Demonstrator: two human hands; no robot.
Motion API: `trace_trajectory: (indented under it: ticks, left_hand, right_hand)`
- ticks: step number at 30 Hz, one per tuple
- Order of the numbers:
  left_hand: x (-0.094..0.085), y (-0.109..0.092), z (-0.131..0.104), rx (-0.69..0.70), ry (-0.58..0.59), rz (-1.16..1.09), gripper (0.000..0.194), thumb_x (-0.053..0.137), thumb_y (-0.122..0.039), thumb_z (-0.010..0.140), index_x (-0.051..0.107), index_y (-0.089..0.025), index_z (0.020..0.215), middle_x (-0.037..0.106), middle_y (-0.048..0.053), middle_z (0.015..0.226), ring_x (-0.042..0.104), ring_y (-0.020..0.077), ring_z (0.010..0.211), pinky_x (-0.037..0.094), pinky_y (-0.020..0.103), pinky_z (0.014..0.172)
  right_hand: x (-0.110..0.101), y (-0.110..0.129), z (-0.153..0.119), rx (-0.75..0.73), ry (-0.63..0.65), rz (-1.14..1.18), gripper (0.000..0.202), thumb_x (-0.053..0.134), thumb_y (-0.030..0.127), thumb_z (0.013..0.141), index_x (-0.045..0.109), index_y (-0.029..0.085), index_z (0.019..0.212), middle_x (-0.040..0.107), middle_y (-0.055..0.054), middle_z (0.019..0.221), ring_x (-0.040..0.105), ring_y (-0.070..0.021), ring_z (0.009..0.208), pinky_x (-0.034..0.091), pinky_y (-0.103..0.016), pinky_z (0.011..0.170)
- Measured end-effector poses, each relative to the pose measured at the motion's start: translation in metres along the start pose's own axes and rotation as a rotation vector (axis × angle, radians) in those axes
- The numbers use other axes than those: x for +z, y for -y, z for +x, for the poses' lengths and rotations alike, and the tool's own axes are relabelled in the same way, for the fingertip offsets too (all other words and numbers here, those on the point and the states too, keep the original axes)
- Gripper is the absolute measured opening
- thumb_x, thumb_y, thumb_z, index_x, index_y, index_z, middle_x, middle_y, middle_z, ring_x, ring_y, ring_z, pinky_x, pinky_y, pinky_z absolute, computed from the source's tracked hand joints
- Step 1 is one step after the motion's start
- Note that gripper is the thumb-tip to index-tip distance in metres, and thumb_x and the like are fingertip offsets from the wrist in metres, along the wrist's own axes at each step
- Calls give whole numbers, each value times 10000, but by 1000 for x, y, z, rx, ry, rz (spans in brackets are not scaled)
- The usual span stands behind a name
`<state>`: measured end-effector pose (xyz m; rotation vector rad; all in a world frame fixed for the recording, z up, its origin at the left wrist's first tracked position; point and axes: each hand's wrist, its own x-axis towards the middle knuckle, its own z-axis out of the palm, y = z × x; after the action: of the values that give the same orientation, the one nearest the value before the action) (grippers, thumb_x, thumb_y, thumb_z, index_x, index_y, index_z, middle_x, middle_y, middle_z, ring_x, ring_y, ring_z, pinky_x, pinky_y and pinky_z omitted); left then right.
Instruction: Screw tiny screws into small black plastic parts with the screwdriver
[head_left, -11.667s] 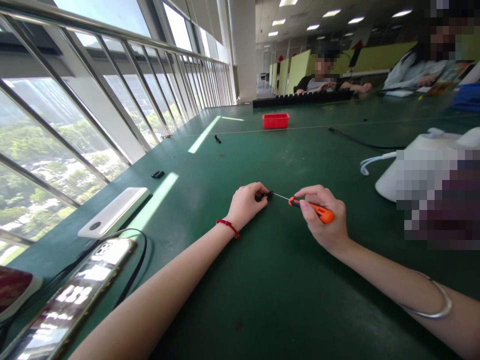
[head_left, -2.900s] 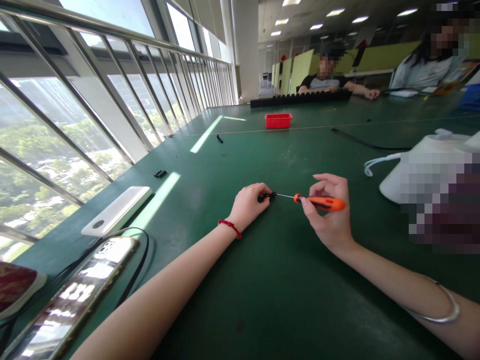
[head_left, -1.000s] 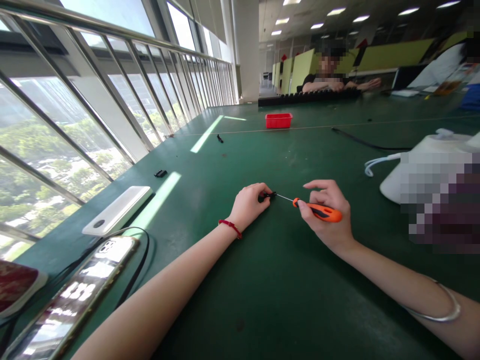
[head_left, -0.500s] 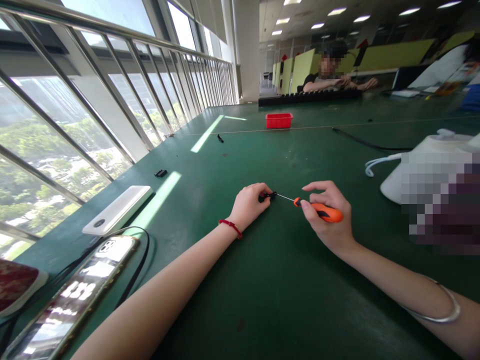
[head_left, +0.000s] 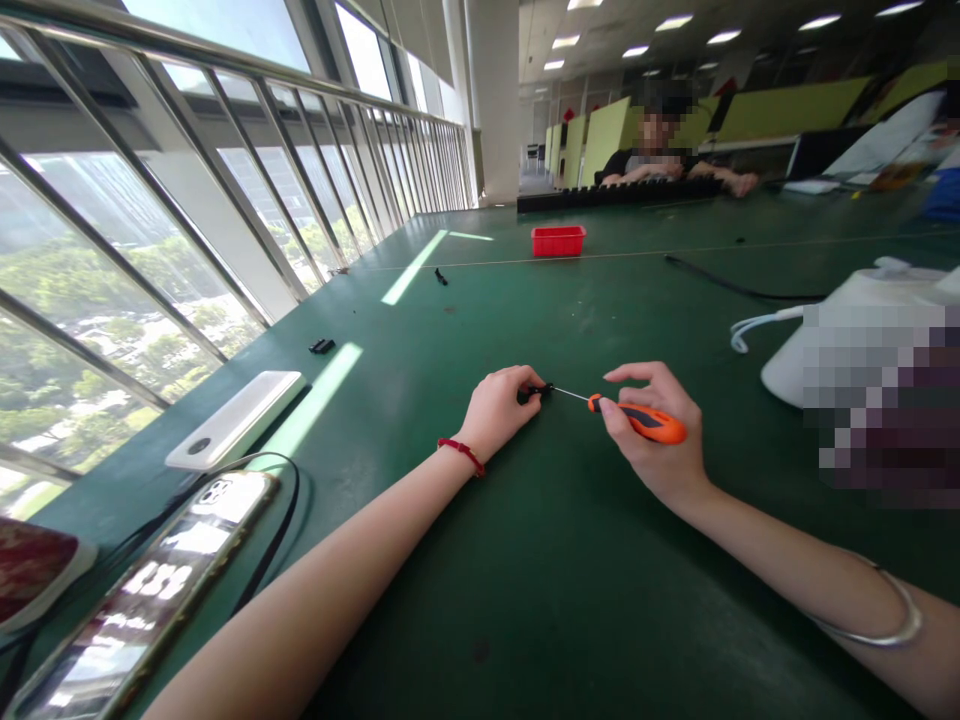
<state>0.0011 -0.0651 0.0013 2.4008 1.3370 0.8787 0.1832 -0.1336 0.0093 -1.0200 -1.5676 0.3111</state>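
My left hand (head_left: 501, 405) rests on the green table, its thumb and fingers pinched round a small black part (head_left: 537, 389). Most of that part is covered by the fingers, so its kind cannot be made out. An orange-and-black screwdriver (head_left: 651, 422) lies in my right hand (head_left: 667, 440), held by the handle between thumb and fingers with the index finger raised off it. Its thin metal shaft points left, and the tip meets the right end of the black part.
Further off are a red bin (head_left: 558, 241), small black pieces (head_left: 322, 346) and a long black rack (head_left: 622, 194), with a person (head_left: 660, 150) behind it. A white power bank (head_left: 236, 420), a phone (head_left: 150, 590) and cables lie left. At right stands a pale bag-like object (head_left: 825, 330).
The screwdriver handle has turned slightly about its axis in my right hand. My left hand and the black part stay put. The person opposite has shifted their arms.
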Motion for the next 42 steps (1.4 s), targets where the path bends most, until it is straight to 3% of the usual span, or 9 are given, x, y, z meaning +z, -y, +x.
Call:
trace_trajectory:
  ticks: [4, 9, 15, 18, 23, 28, 32, 38, 42]
  left_hand:
    - [0, 0, 0, -5, -1, 6, 146, 571, -155, 772, 673, -182, 873, 700, 21, 872, 636, 170, 798, 502, 280, 736]
    - [0, 0, 0, -4, 2, 11, 150, 568, -154, 775, 674, -181, 878, 699, 24, 876, 637, 174, 806, 505, 283, 736]
    - [0, -2, 0, -3, 2, 17, 144, 572, -154, 778, 672, -180, 877, 701, 26, 885, 640, 176, 814, 513, 289, 749]
    - [0, -1, 0, -5, 3, 20, 143, 571, -159, 781, 671, -185, 879, 703, 23, 885, 642, 172, 814, 516, 283, 753]
    - [-1, -1, 0, -4, 4, 18, 143, 577, -156, 779, 673, -183, 880, 702, 25, 889, 643, 171, 813, 518, 278, 746]
    - [-1, -2, 0, -7, 2, 9, 148, 580, -146, 770, 674, -184, 878, 701, 23, 882, 642, 168, 811, 517, 276, 760]
    - [0, -2, 0, -7, 1, 8, 147, 575, -151, 774, 674, -181, 879, 701, 24, 880, 641, 168, 806, 513, 274, 752]
    - [0, 0, 0, -8, 3, 12, 147, 570, -156, 776, 675, -185, 875, 700, 25, 879, 640, 171, 806, 514, 278, 744]
    - [-1, -1, 0, -5, 5, 7, 146, 573, -155, 775, 673, -188, 877, 702, 23, 886, 642, 170, 812, 518, 279, 757]
  right_hand:
    - [1, 1, -1, -3, 12, 3, 105, 596, 243, 816, 526, 226, 893, 494, 72, 533, 488, -105, 447, 405, -254, 467]
    - [2, -8, 1, -57, -158, 12, 407, 659, 201, 723, 477, 240, 1084, 550, -15, 906, 559, -142, 683, 488, -311, 603]
    - [1, 2, 0, 22, -39, -40, 153, 611, 265, 803, 517, 226, 919, 432, 88, 511, 450, -108, 430, 389, -275, 473]
    - [1, 4, -1, 7, -26, -50, 147, 608, 251, 802, 518, 232, 917, 470, 80, 538, 486, -109, 458, 425, -274, 505]
    - [2, -6, 1, -85, -154, 9, 409, 658, 185, 712, 479, 240, 1075, 538, -10, 883, 557, -145, 706, 499, -320, 642]
    - [1, -3, -1, -21, -66, -24, 286, 641, 214, 757, 500, 230, 1006, 432, 86, 574, 437, -101, 477, 385, -251, 481]
    - [1, 4, -2, 5, 8, -39, 102, 607, 257, 803, 523, 226, 851, 498, 76, 519, 485, -101, 429, 389, -245, 457]
    - [1, -5, 1, -104, -132, -12, 368, 638, 196, 727, 487, 234, 1060, 532, 10, 803, 563, -146, 691, 494, -314, 658]
    - [0, -4, 0, -35, -45, -10, 314, 633, 237, 754, 481, 232, 1029, 439, 82, 586, 456, -112, 487, 409, -265, 502]
